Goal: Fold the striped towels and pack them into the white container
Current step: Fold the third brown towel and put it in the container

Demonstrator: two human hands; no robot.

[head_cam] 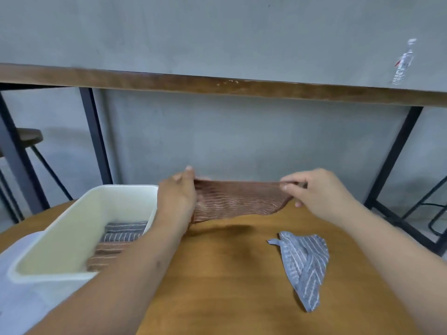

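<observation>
A brown striped towel (238,200) is stretched in the air above the far side of the round wooden table (225,281). My left hand (177,197) grips its left end and my right hand (316,192) pinches its right end. The white container (79,213) stands at the left, partly behind my left forearm. Inside it lie a folded grey striped towel (125,229) and a folded brown striped towel (106,253). A crumpled blue-grey striped towel (303,262) lies on the table at the right, below my right hand.
A translucent white lid (17,303) lies under the container at the table's left edge. Behind the table stands a long wooden bench-top on black metal legs (96,136). A stool (29,139) is at the far left and a plastic bottle (405,61) at the upper right.
</observation>
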